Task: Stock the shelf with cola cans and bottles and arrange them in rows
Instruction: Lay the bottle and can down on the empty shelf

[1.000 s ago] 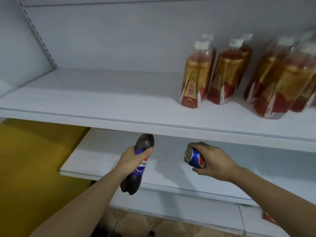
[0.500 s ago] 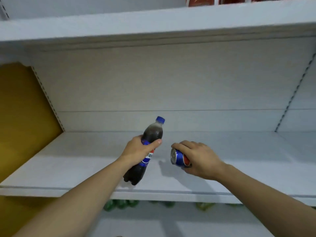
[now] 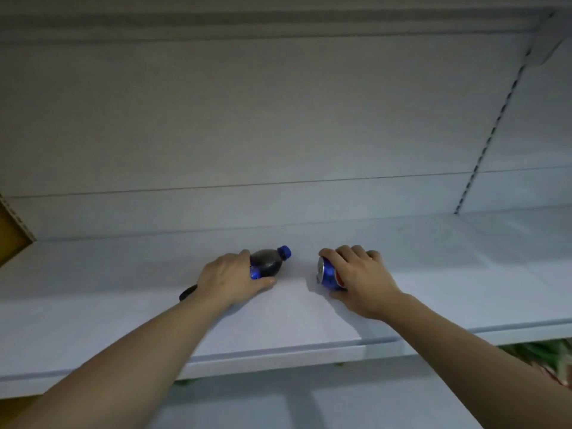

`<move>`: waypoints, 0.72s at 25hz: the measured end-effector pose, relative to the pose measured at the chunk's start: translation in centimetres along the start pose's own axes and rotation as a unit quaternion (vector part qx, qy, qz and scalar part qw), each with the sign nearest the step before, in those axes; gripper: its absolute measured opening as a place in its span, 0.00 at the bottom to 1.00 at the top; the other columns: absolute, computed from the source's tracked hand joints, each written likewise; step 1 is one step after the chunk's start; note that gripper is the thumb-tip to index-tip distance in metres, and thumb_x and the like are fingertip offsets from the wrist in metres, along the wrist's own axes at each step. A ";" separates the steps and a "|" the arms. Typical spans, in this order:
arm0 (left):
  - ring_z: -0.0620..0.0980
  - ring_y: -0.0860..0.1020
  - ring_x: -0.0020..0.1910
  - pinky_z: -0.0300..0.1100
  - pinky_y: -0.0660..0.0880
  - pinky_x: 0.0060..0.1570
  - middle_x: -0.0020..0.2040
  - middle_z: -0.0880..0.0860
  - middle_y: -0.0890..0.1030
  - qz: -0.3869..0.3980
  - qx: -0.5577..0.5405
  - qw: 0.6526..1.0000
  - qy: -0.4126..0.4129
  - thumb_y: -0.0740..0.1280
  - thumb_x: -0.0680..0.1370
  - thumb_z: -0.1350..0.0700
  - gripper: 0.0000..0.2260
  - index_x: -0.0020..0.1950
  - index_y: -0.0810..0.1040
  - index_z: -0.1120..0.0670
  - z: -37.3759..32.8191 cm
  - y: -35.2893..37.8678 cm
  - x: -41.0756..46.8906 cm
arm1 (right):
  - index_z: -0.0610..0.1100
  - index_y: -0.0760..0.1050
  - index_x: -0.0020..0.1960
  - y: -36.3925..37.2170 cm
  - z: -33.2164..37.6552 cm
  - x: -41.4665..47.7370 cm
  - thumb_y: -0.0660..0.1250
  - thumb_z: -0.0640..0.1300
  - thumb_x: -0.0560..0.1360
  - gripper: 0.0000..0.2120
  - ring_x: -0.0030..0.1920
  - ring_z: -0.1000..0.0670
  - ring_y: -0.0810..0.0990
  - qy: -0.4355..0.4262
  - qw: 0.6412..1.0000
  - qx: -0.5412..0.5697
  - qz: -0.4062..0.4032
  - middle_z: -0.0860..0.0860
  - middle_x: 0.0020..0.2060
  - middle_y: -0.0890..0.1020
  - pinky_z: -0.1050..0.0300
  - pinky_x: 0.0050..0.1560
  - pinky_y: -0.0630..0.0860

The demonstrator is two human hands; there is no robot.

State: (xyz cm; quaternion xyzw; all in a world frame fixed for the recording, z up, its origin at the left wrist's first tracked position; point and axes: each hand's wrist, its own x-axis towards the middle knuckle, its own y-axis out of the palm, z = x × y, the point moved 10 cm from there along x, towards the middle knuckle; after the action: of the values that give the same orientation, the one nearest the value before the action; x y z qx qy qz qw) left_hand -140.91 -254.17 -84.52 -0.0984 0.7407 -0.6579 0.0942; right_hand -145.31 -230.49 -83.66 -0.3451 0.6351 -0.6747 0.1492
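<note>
My left hand [image 3: 230,278] grips a dark cola bottle [image 3: 268,264] with a blue cap, tilted so the cap points up and to the right, over the white shelf [image 3: 448,267]. The bottle's base shows behind my wrist at the left. My right hand [image 3: 360,278] grips a blue cola can [image 3: 327,273], tipped with its top facing left. Both hands reach deep over the shelf board, a short gap between bottle and can. Whether either touches the board I cannot tell.
The shelf above [image 3: 278,23] overhangs close overhead. A slotted upright [image 3: 483,144] runs down the back panel at the right. A yellow side panel [image 3: 9,233] shows at the left. Green items [image 3: 538,354] lie on the level below, at the right.
Both hands have pushed forward into the shelf with the bottle and the can. The view has moved closer and lower under the upper shelf.
</note>
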 end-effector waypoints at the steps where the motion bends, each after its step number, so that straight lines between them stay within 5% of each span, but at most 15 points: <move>1: 0.52 0.78 0.45 0.45 0.75 0.43 0.50 0.48 0.79 -0.006 0.009 1.000 0.016 0.65 0.69 0.26 0.29 0.56 0.71 0.48 -0.9 0.0 0.7 | 0.54 0.61 0.73 0.3 -0.6 0.4 0.71 0.58 0.72 0.34 0.59 0.45 0.75 0.003 1.000 -0.021 0.004 0.51 0.62 0.75 0.46 0.59 0.70; 7: 0.55 0.75 0.55 0.49 0.70 0.51 0.59 0.52 0.77 -0.069 0.075 0.992 0.069 0.63 0.78 0.32 0.28 0.68 0.67 0.50 -8.6 0.5 6.2 | 0.49 0.64 0.71 1.2 -7.0 0.5 0.71 0.55 0.71 0.33 0.55 0.42 0.75 0.048 0.993 -0.104 -0.004 0.48 0.57 0.76 0.39 0.59 0.69; 10: 0.58 0.69 0.65 0.55 0.68 0.62 0.69 0.56 0.71 -0.093 0.117 0.983 0.109 0.59 0.83 0.41 0.29 0.80 0.55 0.51 -13.2 1.5 8.3 | 0.48 0.59 0.76 1.4 -11.3 -0.9 0.65 0.53 0.71 0.35 0.63 0.39 0.73 0.079 0.990 -0.114 -0.010 0.45 0.65 0.72 0.32 0.66 0.63; 14: 0.61 0.52 0.79 0.64 0.50 0.75 0.80 0.60 0.54 -0.087 0.157 0.969 0.172 0.63 0.79 0.61 0.42 0.82 0.37 0.48 -16.5 2.7 8.0 | 0.51 0.49 0.81 2.0 -13.0 -1.4 0.54 0.58 0.77 0.35 0.80 0.39 0.52 0.077 0.994 -0.080 0.016 0.45 0.80 0.56 0.30 0.76 0.46; 18: 0.56 0.31 0.80 0.67 0.33 0.74 0.82 0.56 0.33 -0.087 0.122 0.970 0.190 0.62 0.76 0.69 0.47 0.81 0.34 0.47 -16.9 3.7 6.6 | 0.53 0.46 0.82 1.6 -11.9 -1.2 0.57 0.56 0.76 0.38 0.81 0.41 0.37 0.055 0.997 -0.054 -0.010 0.45 0.82 0.46 0.32 0.77 0.38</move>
State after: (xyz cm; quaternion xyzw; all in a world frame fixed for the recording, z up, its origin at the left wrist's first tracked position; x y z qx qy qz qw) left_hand -151.90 -239.35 -86.25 -0.0231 0.6474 -0.7559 -0.0947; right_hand -152.64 -220.99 -85.03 -0.3212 0.6742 -0.6591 0.0887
